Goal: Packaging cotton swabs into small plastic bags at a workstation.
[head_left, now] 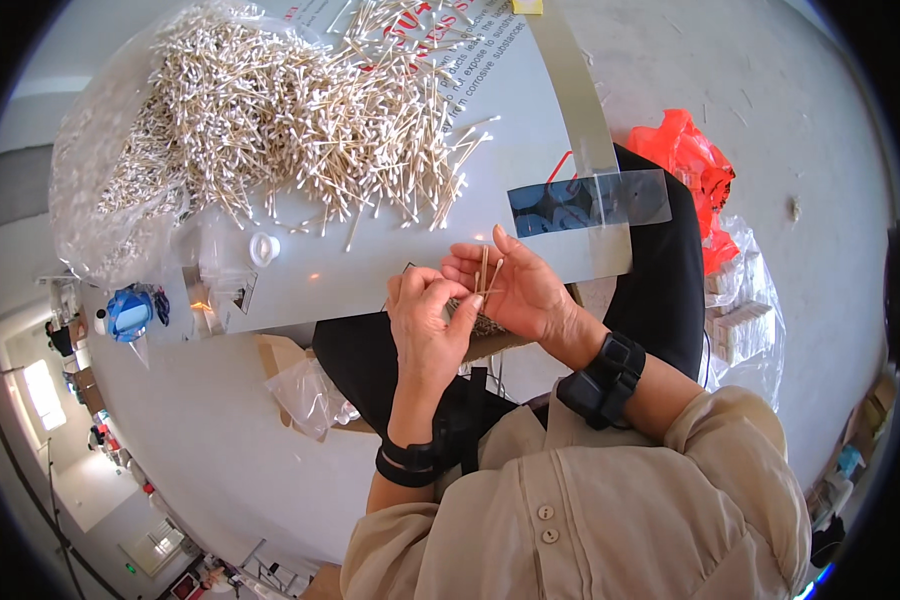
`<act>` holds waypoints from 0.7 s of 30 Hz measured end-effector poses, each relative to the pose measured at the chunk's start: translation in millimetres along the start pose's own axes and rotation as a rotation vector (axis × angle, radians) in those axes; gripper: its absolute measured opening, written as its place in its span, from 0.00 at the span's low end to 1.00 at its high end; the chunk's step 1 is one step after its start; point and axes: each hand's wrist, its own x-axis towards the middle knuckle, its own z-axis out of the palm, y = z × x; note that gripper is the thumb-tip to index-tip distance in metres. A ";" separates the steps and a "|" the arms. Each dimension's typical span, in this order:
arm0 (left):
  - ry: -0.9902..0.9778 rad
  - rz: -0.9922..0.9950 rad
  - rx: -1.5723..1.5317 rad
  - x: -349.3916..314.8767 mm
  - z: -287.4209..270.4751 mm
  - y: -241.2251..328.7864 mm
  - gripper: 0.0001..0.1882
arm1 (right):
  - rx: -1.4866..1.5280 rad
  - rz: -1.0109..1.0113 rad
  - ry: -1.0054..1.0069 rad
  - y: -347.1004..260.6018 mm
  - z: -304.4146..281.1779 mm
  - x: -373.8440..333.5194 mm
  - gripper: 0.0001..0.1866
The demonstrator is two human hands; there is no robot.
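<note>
A few cotton swabs [485, 268] lie against the palm of my right hand [530, 291], whose fingers are half spread and thumb raised. Close beside it, my left hand [427, 322] pinches thumb and forefinger together at the lower ends of these swabs. Its other fingers curl, and part of the grip is hidden. Both hands are at the table's near edge, above an open cardboard box [497, 345] mostly covered by them. Beyond them a big heap of white-tipped cotton swabs [300, 120] spreads over the grey printed table sheet [370, 275].
A clear plastic bag [90, 190] surrounds the heap's left side. A white tape roll [263, 249], a blue pouch [130, 313] and a dark film strip [560, 207] lie on the table. On the right are a red bag [685, 165] and clear-wrapped white packs [745, 325].
</note>
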 end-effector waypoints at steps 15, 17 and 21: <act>0.396 -0.444 -0.019 48.7 -19.1 -123.5 0.08 | 0.182 0.046 0.034 -15.9 -19.6 -7.8 0.15; 0.264 -0.305 -0.253 49.7 -6.8 -115.0 0.12 | 0.190 0.078 -0.013 -16.1 -25.5 -7.4 0.13; 0.197 0.013 -0.066 73.4 14.8 -60.7 0.16 | 0.138 0.083 0.057 -17.4 -24.9 -6.9 0.11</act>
